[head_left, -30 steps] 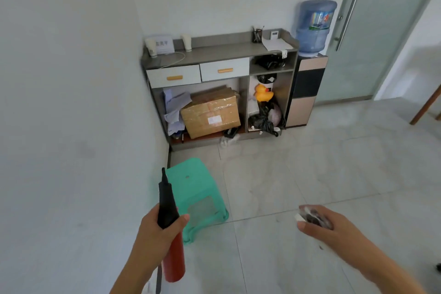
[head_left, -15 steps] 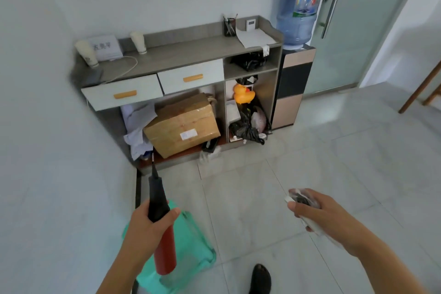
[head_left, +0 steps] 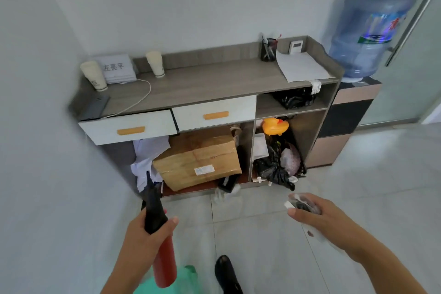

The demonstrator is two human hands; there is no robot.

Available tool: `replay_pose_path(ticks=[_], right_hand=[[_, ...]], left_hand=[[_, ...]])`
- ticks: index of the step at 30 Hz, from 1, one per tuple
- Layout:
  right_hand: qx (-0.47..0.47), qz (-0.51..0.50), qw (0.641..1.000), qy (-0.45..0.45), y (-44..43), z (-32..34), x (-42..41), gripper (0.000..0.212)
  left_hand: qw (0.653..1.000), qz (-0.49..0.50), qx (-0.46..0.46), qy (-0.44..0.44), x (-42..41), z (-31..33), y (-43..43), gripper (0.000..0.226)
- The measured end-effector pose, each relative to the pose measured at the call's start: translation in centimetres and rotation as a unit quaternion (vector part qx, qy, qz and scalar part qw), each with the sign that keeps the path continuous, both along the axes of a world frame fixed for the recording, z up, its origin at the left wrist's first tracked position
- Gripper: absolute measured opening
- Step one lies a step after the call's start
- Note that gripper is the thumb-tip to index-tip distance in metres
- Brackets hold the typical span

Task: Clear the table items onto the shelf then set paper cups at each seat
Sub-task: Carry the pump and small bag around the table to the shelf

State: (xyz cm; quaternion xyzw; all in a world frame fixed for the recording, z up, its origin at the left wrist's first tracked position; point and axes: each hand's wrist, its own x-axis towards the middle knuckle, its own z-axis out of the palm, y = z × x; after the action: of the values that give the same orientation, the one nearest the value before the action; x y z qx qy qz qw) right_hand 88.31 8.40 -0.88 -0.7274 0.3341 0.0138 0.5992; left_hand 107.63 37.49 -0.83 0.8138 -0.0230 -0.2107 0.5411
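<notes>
Nearest the camera, a red and black hand pump (head_left: 160, 243) is gripped in the left hand (head_left: 145, 238), fingers wrapped round its black upper part, nozzle pointing up. The right hand (head_left: 319, 218) is closed around a small clear packet (head_left: 302, 203) with something dark inside; what it contains cannot be told. A black shoe (head_left: 226, 274) and the edge of a green stool (head_left: 171, 281) are seen on the floor below.

Beyond the hands stands the shelf (head_left: 210, 83), its grey top largely free in the middle. Two stacks of paper cups (head_left: 93, 75) are set near its back left, either side of a name card (head_left: 115, 68); a pen holder (head_left: 268, 50) and paper sheets (head_left: 301, 68) lie at the right. A cardboard box (head_left: 198, 160) and a rubber duck (head_left: 274, 125) fill the lower compartments.

The clearing stage is judged to be under way: both items are carried but not yet set down, and the cups have not been taken for the seats.
</notes>
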Motion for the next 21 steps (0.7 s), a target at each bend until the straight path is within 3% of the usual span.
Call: replay_pose_path(ticks=[3,11,13,21], right_hand=[[0.002,-0.006,1.000,0.015,-3.8,-0.5,5.8,0.054],[-0.029,-0.004,0.999,-0.027,-11.3,3.7,22.3,0.025],[-0.017,0.004,1.000,-0.024,-12.6,3.7,25.3,0.028],[-0.034,0.057,0.997,-0.033,-22.6,2.9,40.6,0.020]], left_hand=[[1.000,0.001,-0.006,-0.027,6.9,-0.2,-3.9,0.023],[0.997,-0.052,-0.014,-0.058,23.1,2.9,-15.0,0.027],[0.996,-0.055,-0.025,-0.058,25.9,3.3,-17.2,0.028],[0.995,0.024,-0.055,-0.086,37.8,3.5,-26.5,0.028]])
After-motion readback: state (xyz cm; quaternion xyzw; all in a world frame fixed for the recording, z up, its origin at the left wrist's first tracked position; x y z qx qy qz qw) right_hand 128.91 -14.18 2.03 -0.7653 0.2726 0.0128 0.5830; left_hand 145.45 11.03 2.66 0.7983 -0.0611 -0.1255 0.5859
